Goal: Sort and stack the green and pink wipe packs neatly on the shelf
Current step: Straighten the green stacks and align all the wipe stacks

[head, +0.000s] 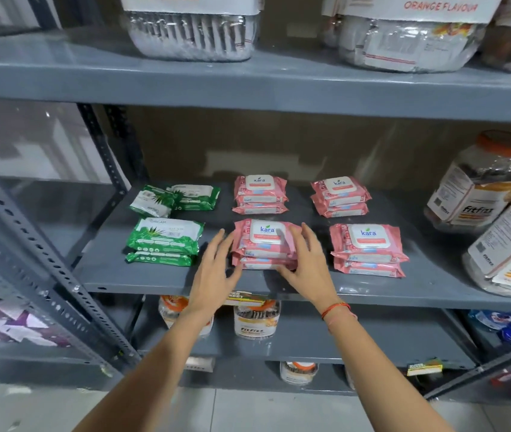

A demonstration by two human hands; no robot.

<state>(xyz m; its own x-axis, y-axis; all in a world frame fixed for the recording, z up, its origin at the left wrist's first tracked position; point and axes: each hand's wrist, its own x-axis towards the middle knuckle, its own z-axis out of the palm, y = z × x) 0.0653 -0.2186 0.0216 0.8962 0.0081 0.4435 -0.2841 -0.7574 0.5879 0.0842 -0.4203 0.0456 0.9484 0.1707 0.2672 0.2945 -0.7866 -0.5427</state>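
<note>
1. The left hand [213,269] is open with its fingers [218,244] spread, just beside the left edge of the front pink stack [265,244]. It grips nothing.
2. The right hand [305,263] lies on the right side of that same stack, fingers [308,236] curled on the packs.
3. Right of the right fingers sits another pink stack [369,247].
4. Behind the fingers are two more pink stacks [260,194].
5. Left of the left fingers lie the green packs [165,240] on the grey shelf [154,282].
</note>
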